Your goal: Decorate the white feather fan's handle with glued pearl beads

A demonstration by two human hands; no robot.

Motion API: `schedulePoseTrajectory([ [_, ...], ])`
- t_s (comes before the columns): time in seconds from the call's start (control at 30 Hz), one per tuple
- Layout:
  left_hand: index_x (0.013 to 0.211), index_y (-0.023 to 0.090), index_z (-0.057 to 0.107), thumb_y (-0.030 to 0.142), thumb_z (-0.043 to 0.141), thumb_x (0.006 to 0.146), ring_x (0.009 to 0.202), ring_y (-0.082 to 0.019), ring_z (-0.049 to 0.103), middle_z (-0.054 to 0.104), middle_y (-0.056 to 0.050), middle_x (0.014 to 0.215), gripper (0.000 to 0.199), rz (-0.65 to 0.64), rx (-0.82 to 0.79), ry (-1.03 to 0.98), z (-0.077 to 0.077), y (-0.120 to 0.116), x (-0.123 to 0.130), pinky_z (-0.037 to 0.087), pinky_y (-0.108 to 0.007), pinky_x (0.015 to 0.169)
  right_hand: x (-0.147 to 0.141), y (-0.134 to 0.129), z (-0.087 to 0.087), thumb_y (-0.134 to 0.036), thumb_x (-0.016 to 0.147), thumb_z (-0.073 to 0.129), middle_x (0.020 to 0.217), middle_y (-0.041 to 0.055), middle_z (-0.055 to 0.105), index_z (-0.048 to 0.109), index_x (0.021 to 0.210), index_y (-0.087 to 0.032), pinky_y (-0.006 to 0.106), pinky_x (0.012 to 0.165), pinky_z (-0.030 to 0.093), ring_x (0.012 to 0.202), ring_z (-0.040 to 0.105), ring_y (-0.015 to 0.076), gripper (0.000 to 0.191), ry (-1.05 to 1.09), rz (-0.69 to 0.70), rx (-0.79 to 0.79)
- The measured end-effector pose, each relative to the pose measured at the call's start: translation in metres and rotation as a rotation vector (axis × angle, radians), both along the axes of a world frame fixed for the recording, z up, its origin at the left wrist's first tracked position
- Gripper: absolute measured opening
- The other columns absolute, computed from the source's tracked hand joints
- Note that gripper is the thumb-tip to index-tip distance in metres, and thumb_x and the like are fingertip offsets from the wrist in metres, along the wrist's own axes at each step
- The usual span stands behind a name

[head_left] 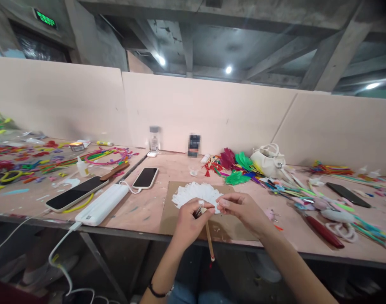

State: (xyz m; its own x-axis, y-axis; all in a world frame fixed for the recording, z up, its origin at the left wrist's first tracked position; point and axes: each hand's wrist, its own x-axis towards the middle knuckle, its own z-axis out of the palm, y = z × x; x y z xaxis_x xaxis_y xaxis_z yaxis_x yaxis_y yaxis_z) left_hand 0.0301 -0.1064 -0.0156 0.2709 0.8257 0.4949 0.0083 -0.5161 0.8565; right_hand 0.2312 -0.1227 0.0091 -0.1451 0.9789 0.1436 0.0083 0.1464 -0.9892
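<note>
A round white fan with feathery edges lies over a brown cardboard sheet. Its slim wooden handle points down past the table edge, with a bit of red at its tip. My left hand is closed round the base of the fan where the handle starts. Close beside it, my right hand pinches thumb and fingertips together at the fan's lower right edge. Whatever sits between those fingertips is too small to make out.
A white power bank is cabled to a phone; another phone lies left. Behind are coloured feathers and a white handbag. Craft sticks and a red-handled tool lie right. A pink panel stands behind.
</note>
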Motion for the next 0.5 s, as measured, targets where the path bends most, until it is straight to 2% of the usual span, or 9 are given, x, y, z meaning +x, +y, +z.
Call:
schedulePoseTrajectory([
  [0.23, 0.084, 0.02, 0.082, 0.035, 0.069, 0.094, 0.079, -0.02, 0.064, 0.074, -0.005, 0.081, 0.022, -0.036, 0.018, 0.043, -0.006, -0.002, 0.001, 0.044, -0.03, 0.076, -0.01, -0.007, -0.013, -0.061, 0.071, 0.092, 0.075, 0.006, 0.073, 0.084, 0.081, -0.019, 0.029, 0.07, 0.052, 0.071, 0.061, 0.0193, 0.044, 0.014, -0.021, 0.027],
  [0.5, 0.076, 0.018, 0.077, 0.027, 0.068, 0.091, 0.075, -0.019, 0.06, 0.069, -0.004, 0.077, 0.02, -0.003, 0.051, 0.029, -0.012, 0.001, 0.004, 0.042, -0.03, 0.074, -0.017, -0.008, -0.021, -0.053, 0.078, 0.09, 0.075, 0.0054, 0.073, 0.085, 0.084, -0.019, 0.027, 0.069, 0.051, 0.073, 0.063, 0.0195, 0.035, 0.038, -0.05, 0.065],
])
